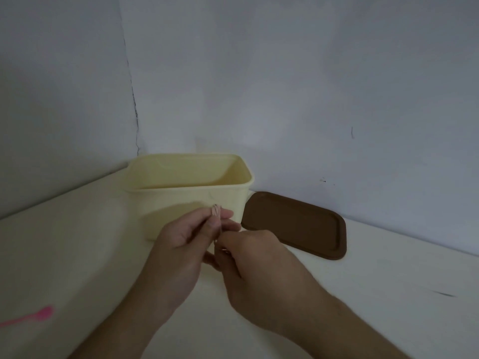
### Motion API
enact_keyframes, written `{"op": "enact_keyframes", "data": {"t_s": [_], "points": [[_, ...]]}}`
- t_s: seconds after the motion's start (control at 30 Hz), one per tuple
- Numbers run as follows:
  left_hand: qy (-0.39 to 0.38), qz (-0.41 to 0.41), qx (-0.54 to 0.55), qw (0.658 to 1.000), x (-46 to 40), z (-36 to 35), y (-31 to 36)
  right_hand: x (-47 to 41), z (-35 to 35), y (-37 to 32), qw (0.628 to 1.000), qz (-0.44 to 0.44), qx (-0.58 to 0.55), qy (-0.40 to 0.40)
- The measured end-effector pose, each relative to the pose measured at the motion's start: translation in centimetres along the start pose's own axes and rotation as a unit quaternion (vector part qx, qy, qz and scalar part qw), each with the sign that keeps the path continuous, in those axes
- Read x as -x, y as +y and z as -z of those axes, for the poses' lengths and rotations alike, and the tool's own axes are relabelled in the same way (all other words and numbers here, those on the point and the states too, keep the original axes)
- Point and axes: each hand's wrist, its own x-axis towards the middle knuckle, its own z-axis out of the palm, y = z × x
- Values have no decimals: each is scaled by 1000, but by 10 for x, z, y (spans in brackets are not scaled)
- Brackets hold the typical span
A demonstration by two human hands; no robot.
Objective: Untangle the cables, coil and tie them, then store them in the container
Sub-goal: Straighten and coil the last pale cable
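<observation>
Two hands meet above the desk's middle, just in front of the container [186,200]. A small pale coil [216,210] sticks up between the left hand's [178,244] thumb and fingertips, which pinch it. The right hand [256,257] has its fingers curled in beside the left; what they grip is hidden. Open and cream-coloured, the container stands near the desk's back edge by the wall corner. Its brown lid [295,225] lies flat just to its right. A pink spoon [33,316] lies at the desk's left edge.
</observation>
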Motion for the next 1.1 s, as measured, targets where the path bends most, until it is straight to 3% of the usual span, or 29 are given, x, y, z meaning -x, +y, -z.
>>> {"op": "enact_keyframes", "data": {"t_s": [0.1, 0.3, 0.47, 0.53, 1.1], "points": [[-59, 32, 3, 998, 0, 1, -2, 1, 4, 3, 996, 27, 8, 87], [-175, 97, 112, 973, -2, 6, 6, 0, 9, 16, 988, 0, -30, 154], [-244, 103, 144, 953, 0, 7, 9, -3, 14, 21, 980, -87, -144, 107], [-238, 101, 128, 957, 0, 9, 7, -3, 14, 22, 976, -76, -183, 85], [-135, 130, 57, 981, 3, 3, 3, -2, -8, 20, 981, -53, -135, 129]]}}
